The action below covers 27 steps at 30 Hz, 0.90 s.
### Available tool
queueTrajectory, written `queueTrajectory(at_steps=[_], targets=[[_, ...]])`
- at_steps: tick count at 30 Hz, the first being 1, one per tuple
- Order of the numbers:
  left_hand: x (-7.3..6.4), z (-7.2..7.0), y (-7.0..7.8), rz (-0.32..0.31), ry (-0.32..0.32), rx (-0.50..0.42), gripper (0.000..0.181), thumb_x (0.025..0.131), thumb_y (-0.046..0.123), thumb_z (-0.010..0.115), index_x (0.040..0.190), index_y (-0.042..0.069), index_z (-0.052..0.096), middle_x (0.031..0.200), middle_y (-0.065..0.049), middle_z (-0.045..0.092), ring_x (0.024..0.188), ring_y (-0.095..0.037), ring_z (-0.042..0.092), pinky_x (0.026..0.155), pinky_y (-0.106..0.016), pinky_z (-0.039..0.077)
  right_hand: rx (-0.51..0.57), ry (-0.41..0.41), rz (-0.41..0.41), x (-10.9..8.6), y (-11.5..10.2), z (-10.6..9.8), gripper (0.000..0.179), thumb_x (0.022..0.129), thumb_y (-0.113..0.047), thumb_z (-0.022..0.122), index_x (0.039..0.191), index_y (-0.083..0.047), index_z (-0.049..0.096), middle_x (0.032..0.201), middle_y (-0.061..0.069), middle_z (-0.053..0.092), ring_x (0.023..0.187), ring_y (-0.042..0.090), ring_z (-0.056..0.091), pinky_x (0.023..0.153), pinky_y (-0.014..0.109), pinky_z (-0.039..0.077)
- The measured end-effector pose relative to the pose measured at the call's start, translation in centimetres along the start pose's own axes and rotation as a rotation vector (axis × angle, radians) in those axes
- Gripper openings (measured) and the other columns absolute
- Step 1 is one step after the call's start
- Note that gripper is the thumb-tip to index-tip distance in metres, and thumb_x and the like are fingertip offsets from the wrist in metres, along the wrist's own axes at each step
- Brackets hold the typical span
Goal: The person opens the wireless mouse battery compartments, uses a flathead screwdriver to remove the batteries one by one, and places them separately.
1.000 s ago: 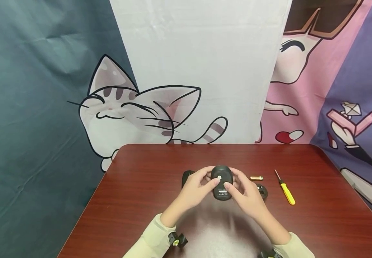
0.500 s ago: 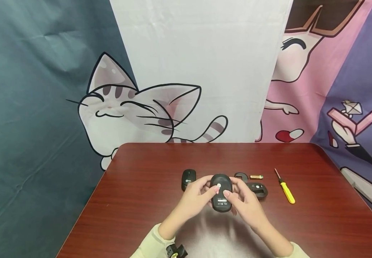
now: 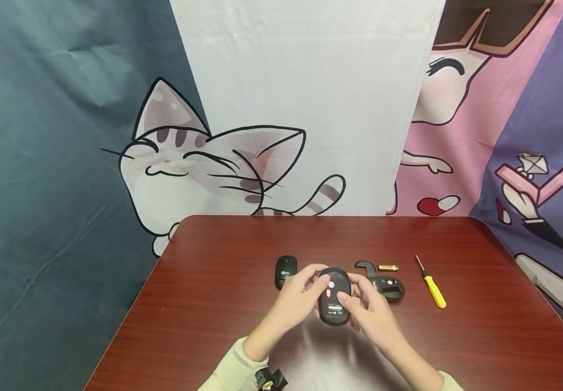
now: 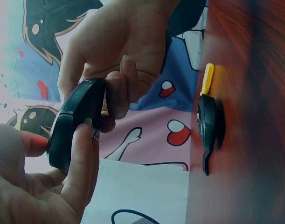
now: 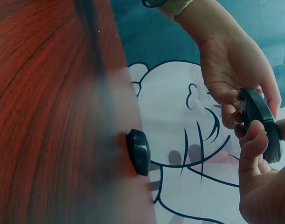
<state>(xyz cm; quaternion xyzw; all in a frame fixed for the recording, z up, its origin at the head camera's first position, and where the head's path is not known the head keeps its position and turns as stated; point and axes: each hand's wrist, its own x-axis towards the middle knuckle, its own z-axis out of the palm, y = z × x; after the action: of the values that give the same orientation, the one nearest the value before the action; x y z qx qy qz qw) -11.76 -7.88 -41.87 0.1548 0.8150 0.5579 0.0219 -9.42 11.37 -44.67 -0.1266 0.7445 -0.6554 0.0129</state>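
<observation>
Both hands hold a black computer mouse [image 3: 334,309] above the table, its underside with a white label turned up toward the head camera. My left hand [image 3: 297,296] grips its left side, the thumb on the underside near the top. From the right, my right hand [image 3: 371,307] pinches it with the thumb lower on the underside. A red glow shows at the left thumb in the left wrist view, where the mouse [image 4: 70,126] is seen edge-on. Fingers behind the mouse [image 5: 259,114] are partly visible in the right wrist view.
A second black mouse [image 3: 285,271] lies behind the left hand. Behind the right hand lie an opened mouse [image 3: 391,288], a curved black cover [image 3: 365,266] and a battery [image 3: 388,267]. Farther right is a yellow screwdriver [image 3: 434,290]. A printed curtain [image 3: 310,81] hangs behind the table [image 3: 188,304].
Both hands have brought the mouse lower and nearer, uncovering the second mouse, the opened one and the cover. The left thumb has shifted up the underside, and a reddish light now shows below it.
</observation>
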Motion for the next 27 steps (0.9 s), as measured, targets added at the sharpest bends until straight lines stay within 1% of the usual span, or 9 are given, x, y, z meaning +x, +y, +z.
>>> queueTrajectory(at_steps=[2,5,11,15,19,22,24,26,27], targets=[[0.0,0.1,0.0,0.005,0.01,0.01,0.026,0.103,0.032,0.057,0.121,0.017,0.068,0.086,0.003,0.068,0.069,-0.006,0.064,0.062,-0.022,0.056,0.012,-0.002,0.006,-0.1,0.0,0.1,0.037,0.101,-0.015,0.063,0.134,-0.004,0.052,0.089,0.012,0.066,0.048,0.012,0.053,0.039,0.031,0.051],[0.0,0.3,0.0,-0.004,0.021,0.016,0.022,0.103,0.031,0.057,0.117,0.017,0.068,0.083,0.004,0.067,0.065,-0.006,0.063,0.06,-0.023,0.056,0.025,0.001,0.013,-0.2,-0.2,0.2,0.034,0.1,-0.014,0.063,0.132,-0.003,0.053,0.088,0.012,0.066,0.048,0.011,0.053,0.038,0.031,0.05],[-0.1,0.8,0.1,-0.011,0.068,0.102,0.02,0.103,0.036,0.056,0.111,0.022,0.067,0.082,0.008,0.066,0.075,-0.006,0.062,0.069,-0.024,0.052,0.026,0.043,0.04,-0.3,-0.6,0.4,0.027,0.1,-0.015,0.063,0.124,-0.004,0.056,0.084,0.011,0.066,0.046,0.014,0.052,0.034,0.03,0.046],[-0.1,1.1,0.0,-0.014,0.086,0.169,0.018,0.104,0.037,0.052,0.107,0.024,0.064,0.087,0.005,0.07,0.08,-0.009,0.062,0.068,-0.026,0.051,0.031,0.068,0.083,-0.3,-0.7,0.7,0.024,0.1,-0.018,0.063,0.121,-0.006,0.057,0.083,0.01,0.066,0.046,0.014,0.052,0.033,0.028,0.044],[-0.2,1.3,-0.1,-0.016,0.077,0.211,0.019,0.106,0.037,0.049,0.104,0.022,0.06,0.094,0.002,0.072,0.082,-0.011,0.062,0.066,-0.026,0.051,0.035,0.075,0.103,-0.4,-0.7,0.8,0.023,0.101,-0.018,0.062,0.119,-0.005,0.057,0.082,0.01,0.067,0.045,0.013,0.052,0.032,0.029,0.044],[-0.3,1.3,-0.2,-0.014,0.059,0.191,0.023,0.107,0.039,0.047,0.107,0.021,0.06,0.097,0.0,0.072,0.086,-0.012,0.063,0.07,-0.027,0.053,0.031,0.087,0.107,-0.4,-0.6,0.8,0.023,0.1,-0.018,0.063,0.119,-0.004,0.057,0.081,0.009,0.067,0.044,0.014,0.051,0.031,0.029,0.043],[-0.3,1.3,-0.2,-0.017,0.045,0.15,0.026,0.107,0.04,0.046,0.11,0.019,0.062,0.1,-0.001,0.072,0.088,-0.011,0.063,0.073,-0.026,0.054,0.028,0.095,0.111,-0.4,-0.6,0.8,0.024,0.1,-0.018,0.063,0.119,-0.004,0.057,0.08,0.008,0.066,0.043,0.014,0.051,0.03,0.028,0.042],[-0.4,1.3,-0.2,-0.032,0.012,0.064,0.028,0.106,0.038,0.049,0.115,0.015,0.063,0.098,-0.004,0.071,0.08,-0.011,0.066,0.068,-0.029,0.059,0.031,0.102,0.124,-0.3,-0.6,0.7,0.025,0.1,-0.02,0.063,0.119,-0.004,0.057,0.077,0.007,0.065,0.043,0.014,0.051,0.03,0.027,0.041],[-0.4,1.3,-0.2,-0.044,-0.005,0.016,0.028,0.105,0.036,0.052,0.118,0.013,0.063,0.097,-0.004,0.07,0.075,-0.011,0.066,0.063,-0.029,0.061,0.034,0.104,0.131,-0.3,-0.5,0.7,0.026,0.1,-0.02,0.063,0.119,-0.003,0.056,0.077,0.007,0.065,0.043,0.014,0.05,0.03,0.027,0.041]])
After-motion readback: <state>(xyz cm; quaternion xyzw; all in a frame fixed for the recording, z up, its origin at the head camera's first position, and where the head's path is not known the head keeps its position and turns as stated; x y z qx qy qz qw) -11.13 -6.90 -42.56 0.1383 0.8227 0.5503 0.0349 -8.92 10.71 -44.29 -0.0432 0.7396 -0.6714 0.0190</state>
